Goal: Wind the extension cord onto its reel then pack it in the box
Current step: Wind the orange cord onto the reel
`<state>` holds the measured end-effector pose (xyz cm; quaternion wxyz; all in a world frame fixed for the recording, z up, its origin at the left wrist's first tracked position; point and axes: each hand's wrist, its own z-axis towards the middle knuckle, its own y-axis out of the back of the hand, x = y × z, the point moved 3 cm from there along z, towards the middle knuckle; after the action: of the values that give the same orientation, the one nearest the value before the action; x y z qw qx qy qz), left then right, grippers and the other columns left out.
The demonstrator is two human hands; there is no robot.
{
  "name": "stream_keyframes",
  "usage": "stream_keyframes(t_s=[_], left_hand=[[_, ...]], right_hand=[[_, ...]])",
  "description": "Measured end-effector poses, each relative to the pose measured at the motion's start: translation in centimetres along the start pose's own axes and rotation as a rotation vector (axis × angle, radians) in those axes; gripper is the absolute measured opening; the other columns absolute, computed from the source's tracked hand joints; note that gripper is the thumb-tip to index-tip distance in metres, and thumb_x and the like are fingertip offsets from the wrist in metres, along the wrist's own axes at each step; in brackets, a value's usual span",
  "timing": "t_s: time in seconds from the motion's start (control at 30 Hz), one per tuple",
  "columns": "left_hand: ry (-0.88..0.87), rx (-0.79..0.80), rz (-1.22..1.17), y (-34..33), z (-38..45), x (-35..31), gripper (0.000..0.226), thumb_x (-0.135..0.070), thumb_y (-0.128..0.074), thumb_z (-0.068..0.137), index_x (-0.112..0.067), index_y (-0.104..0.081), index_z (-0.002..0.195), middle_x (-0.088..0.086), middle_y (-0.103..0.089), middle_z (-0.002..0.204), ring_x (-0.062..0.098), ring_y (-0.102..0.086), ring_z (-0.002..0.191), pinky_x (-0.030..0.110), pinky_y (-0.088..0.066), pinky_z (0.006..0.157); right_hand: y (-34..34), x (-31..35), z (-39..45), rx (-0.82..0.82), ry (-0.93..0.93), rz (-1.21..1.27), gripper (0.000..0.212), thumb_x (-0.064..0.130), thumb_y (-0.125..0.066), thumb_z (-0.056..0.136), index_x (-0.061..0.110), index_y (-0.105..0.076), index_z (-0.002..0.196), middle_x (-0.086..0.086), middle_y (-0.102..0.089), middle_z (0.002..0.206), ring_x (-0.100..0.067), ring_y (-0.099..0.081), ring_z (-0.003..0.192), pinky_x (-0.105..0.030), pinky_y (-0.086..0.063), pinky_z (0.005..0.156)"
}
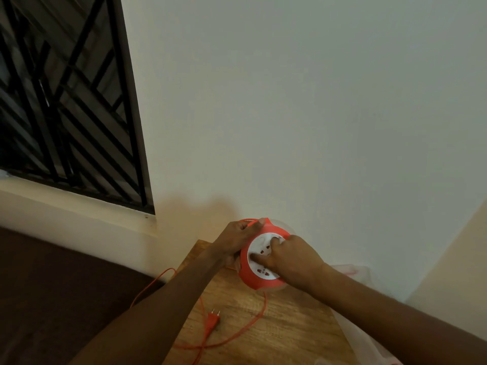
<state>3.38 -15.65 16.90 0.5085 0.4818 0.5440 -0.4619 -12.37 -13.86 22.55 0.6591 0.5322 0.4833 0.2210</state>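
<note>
The orange reel [259, 255] with its white socket face is held tilted above the far end of the wooden table [290, 325], close to the wall [290, 101]. The left hand [237, 239] grips the reel's upper-left rim, thumb along the edge. The right hand [291, 259] has curled fingers pressed on the socket face. The orange cord [247, 327] runs down from the reel, loops across the table and hangs over its left edge. Its plug [213, 317] lies on the tabletop. A barred window [66, 101] occupies the upper left.
</note>
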Motion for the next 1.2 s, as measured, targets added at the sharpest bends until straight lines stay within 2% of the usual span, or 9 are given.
stream_keyframes(t_s=[0.17,0.43,0.63,0.7,0.77,0.83,0.93,1.07,1.2], left_hand=[[-0.015,-0.043,-0.098,0.4,0.1,-1.0,0.053,-0.058,-0.068,0.081,-0.016,-0.076,0.112,0.013,-0.081,0.107,0.036,-0.079,0.095,0.05,-0.065,0.084],[-0.048,-0.12,-0.177,-0.2,0.4,-1.0,0.047,-0.056,-0.064,0.087,-0.018,-0.074,0.114,0.01,-0.082,0.107,0.036,-0.078,0.094,0.047,-0.066,0.081],[-0.031,-0.108,-0.159,0.1,0.4,-0.8,0.053,-0.06,-0.066,0.08,-0.019,-0.074,0.113,0.009,-0.082,0.107,0.037,-0.078,0.095,0.052,-0.065,0.085],[-0.021,-0.1,-0.146,0.1,0.3,-0.6,0.052,-0.06,-0.065,0.08,-0.02,-0.074,0.112,0.008,-0.082,0.106,0.036,-0.078,0.093,0.051,-0.065,0.083],[-0.012,-0.079,-0.143,0.4,0.2,-0.4,0.053,-0.059,-0.065,0.081,-0.018,-0.074,0.114,0.011,-0.081,0.107,0.04,-0.078,0.095,0.05,-0.066,0.081],[0.008,-0.053,-0.143,0.6,0.1,-0.4,0.057,-0.059,-0.066,0.082,-0.015,-0.072,0.119,0.015,-0.08,0.111,0.042,-0.077,0.097,0.051,-0.066,0.08],[0.015,-0.026,-0.1,0.6,0.1,-0.4,0.057,-0.058,-0.065,0.082,-0.014,-0.072,0.117,0.016,-0.08,0.109,0.037,-0.078,0.091,0.048,-0.066,0.077],[0.017,-0.028,-0.092,0.9,0.2,-0.2,0.056,-0.057,-0.067,0.084,-0.011,-0.073,0.115,0.017,-0.08,0.106,0.037,-0.078,0.089,0.05,-0.065,0.079],[0.015,0.0,-0.058,0.3,0.1,0.2,0.051,-0.055,-0.065,0.088,-0.012,-0.074,0.115,0.016,-0.08,0.107,0.039,-0.078,0.092,0.054,-0.064,0.083]], right_hand=[[-0.4,-0.7,0.3,-0.181,-0.14,-0.021,0.073,0.038,-0.058,0.096,0.026,-0.018,0.156,-0.017,-0.064,0.127,-0.034,-0.068,0.103,-0.043,-0.054,0.086],[-0.2,-0.8,0.2,-0.165,-0.498,0.377,0.059,0.051,-0.034,0.102,0.03,-0.017,0.155,-0.005,-0.049,0.148,-0.026,-0.058,0.122,-0.04,-0.05,0.097],[-0.5,-0.5,-0.1,-0.129,-0.423,0.278,0.067,0.05,-0.042,0.1,0.027,-0.014,0.156,-0.007,-0.053,0.144,-0.026,-0.061,0.118,-0.041,-0.05,0.096],[-0.2,-0.6,-0.3,-0.192,-0.333,0.149,0.065,0.045,-0.056,0.096,0.022,-0.032,0.151,-0.009,-0.061,0.134,-0.028,-0.066,0.109,-0.041,-0.053,0.092],[-0.3,-0.8,-0.3,-0.168,-0.179,0.056,0.063,0.038,-0.082,0.075,0.02,-0.06,0.131,-0.012,-0.068,0.12,-0.03,-0.071,0.094,-0.043,-0.058,0.079],[-0.6,-1.0,-0.4,-0.109,-0.024,0.033,0.064,0.031,-0.093,0.059,0.023,-0.068,0.118,-0.014,-0.064,0.122,-0.031,-0.069,0.095,-0.045,-0.06,0.076],[-0.5,-1.4,-0.6,-0.07,0.114,0.011,0.06,0.027,-0.089,0.067,0.032,-0.064,0.122,-0.017,-0.055,0.133,-0.035,-0.062,0.109,-0.048,-0.056,0.086],[-0.7,-1.8,-1.0,-0.09,0.094,-0.024,0.066,0.028,-0.075,0.084,0.042,-0.043,0.141,-0.02,-0.036,0.152,-0.04,-0.048,0.126,-0.051,-0.046,0.097],[-1.1,-0.9,-0.6,-0.032,0.08,-0.071,0.073,0.032,-0.069,0.09,0.041,-0.027,0.149,-0.019,-0.031,0.153,-0.04,-0.035,0.135,-0.052,-0.034,0.109]])
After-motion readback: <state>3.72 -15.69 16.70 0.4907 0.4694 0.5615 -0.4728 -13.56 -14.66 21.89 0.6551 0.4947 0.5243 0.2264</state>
